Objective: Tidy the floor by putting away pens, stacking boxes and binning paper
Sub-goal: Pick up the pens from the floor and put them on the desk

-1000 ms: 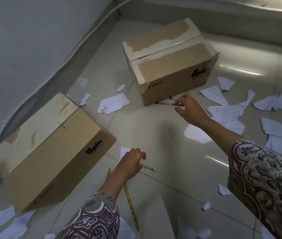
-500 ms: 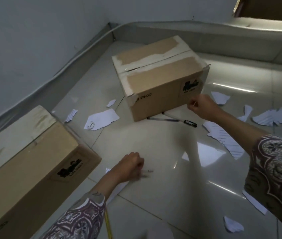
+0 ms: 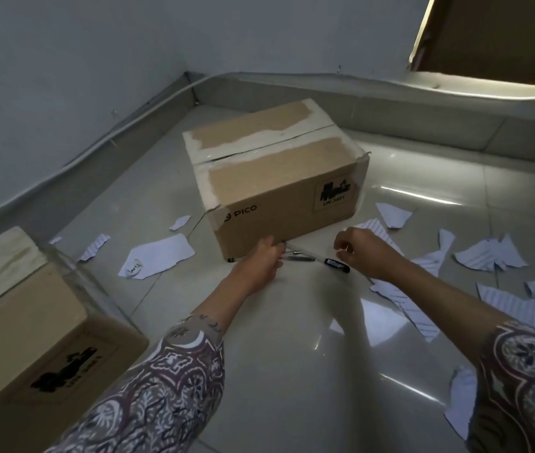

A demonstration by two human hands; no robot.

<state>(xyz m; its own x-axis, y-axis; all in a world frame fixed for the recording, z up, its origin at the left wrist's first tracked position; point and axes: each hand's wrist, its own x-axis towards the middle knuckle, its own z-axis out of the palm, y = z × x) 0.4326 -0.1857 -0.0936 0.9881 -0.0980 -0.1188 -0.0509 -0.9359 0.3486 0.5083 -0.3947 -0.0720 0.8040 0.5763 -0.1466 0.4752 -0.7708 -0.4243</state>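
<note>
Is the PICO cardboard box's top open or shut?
Shut. The brown PICO cardboard box has both top flaps lying flat and meeting at a centre seam, with torn tape residue along it; no flap is raised.

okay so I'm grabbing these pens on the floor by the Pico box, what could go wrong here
1. The pens lie tight against the PICO box; the left hand might nudge one under its edge.
2. The black-capped pen between the two hands could roll off across the glossy floor.
3. The right hand hovers over torn paper; it may scatter further.
</note>
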